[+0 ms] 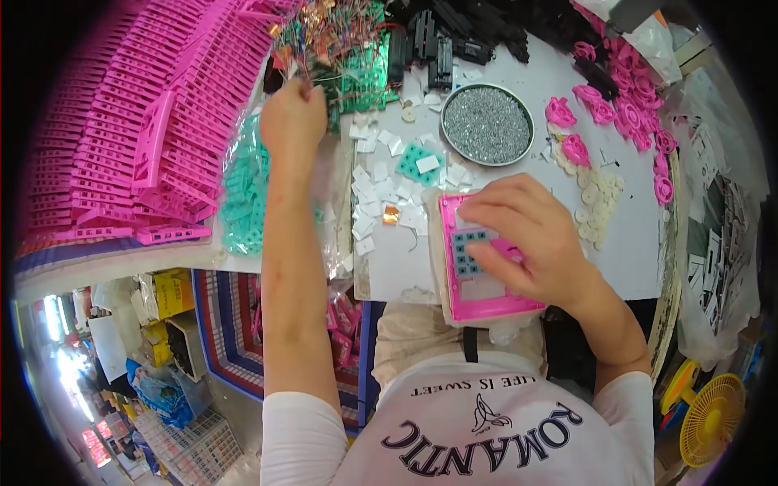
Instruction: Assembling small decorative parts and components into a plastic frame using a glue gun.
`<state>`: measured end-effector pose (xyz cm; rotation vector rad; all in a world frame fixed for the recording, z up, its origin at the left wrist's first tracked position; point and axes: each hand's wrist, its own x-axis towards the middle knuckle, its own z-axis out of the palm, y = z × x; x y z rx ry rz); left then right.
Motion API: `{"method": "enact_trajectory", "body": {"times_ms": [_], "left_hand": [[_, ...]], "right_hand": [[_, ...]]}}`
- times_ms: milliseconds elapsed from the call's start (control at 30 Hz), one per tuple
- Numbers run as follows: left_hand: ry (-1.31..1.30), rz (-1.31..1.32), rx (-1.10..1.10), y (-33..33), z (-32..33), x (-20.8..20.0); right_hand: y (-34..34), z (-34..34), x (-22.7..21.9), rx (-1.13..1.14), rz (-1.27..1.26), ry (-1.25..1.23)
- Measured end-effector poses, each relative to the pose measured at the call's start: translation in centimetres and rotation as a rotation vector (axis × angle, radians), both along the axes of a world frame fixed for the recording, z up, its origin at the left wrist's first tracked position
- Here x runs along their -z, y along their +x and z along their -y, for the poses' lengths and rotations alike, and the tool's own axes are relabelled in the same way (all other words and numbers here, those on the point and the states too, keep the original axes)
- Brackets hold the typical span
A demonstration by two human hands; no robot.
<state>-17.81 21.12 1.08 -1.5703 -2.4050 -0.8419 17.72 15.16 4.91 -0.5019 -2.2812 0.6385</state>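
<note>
At the far left of the tabletop, my left hand (294,121) reaches out with its fingers pinched together at a tangle of thin wires (328,36), which are attached to green circuit boards (369,77). Its fingertips are partly hidden. My right hand (531,235) curls over a pink plastic housing (455,306) at the table's near edge, covering much of its right side. A blue-grey keypad (468,236) with dark square dots lies within the housing, and my thumb is close to it. A pale pad shows beneath the housing's left side.
A round tin of small metal screws (488,123) stands beyond my right hand. White square pieces (377,190) and a teal keypad (415,162) lie between my hands. Stacked pink housings (130,121) fill the left; pink rings (628,109) and cream discs (600,202) lie right.
</note>
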Motion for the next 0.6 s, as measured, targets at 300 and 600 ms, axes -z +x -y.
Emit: {"method": "enact_trajectory", "body": {"times_ms": [300, 600], "left_hand": [[0.310, 1.749, 0.074, 4.2, 1.2, 1.7], [0.196, 1.323, 0.197, 7.1, 1.7, 2.8]], "right_hand": [[-2.3, -2.4, 1.6, 0.053, -0.154, -0.029], [-15.4, -13.0, 6.7, 0.313, 0.258, 0.410]]}}
